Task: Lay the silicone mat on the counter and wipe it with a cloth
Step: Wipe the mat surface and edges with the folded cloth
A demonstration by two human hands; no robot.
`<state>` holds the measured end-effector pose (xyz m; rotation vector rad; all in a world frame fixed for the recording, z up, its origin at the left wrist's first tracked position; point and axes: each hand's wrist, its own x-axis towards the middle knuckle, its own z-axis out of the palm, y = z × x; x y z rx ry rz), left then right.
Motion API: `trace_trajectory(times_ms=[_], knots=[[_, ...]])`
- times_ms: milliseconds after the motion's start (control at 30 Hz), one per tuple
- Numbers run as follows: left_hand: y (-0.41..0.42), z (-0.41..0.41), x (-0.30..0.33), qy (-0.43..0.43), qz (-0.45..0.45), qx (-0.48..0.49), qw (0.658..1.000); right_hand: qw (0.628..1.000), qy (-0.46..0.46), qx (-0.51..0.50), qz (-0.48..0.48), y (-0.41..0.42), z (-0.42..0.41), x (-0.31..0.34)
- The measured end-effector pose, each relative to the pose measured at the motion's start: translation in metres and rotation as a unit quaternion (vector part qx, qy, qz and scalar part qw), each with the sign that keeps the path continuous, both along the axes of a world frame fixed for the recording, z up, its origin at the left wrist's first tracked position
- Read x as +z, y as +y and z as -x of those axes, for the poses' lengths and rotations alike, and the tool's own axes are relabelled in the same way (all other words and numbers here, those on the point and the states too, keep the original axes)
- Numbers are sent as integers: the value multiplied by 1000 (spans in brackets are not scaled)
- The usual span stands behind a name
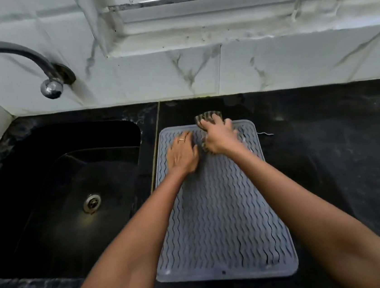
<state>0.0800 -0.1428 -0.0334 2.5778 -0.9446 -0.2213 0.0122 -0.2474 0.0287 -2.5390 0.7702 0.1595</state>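
Note:
A grey silicone mat [218, 214] with wavy ridges lies flat on the black counter [327, 152], just right of the sink. My right hand [219, 138] presses a striped cloth [207, 116] onto the mat's far edge, and part of the cloth pokes out beyond my fingers. My left hand [182, 154], with a ring on one finger, rests palm down on the far left part of the mat, fingers spread, holding nothing. The two hands are close together, almost touching.
A black sink [71, 193] with a metal drain [92, 202] sits to the left of the mat. A chrome tap [9, 60] juts from the marble-tiled wall above it. A window ledge [219, 34] runs behind. A loose thread [266, 133] lies by the mat's right edge.

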Motion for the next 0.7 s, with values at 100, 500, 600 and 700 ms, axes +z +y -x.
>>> trace_trajectory(times_ms=[100, 500, 600, 700], knots=[[1, -15, -16, -11, -52, -38, 998, 998, 38, 6, 41, -4, -18, -35], [6, -22, -41, -47, -20, -36, 998, 975, -143, 19, 172, 8, -4, -66], [6, -23, -41, -52, -26, -37, 998, 974, -148, 14, 168, 38, 36, -61], [6, -22, -40, -47, -18, -36, 998, 981, -94, 13, 169, 60, 66, -52]])
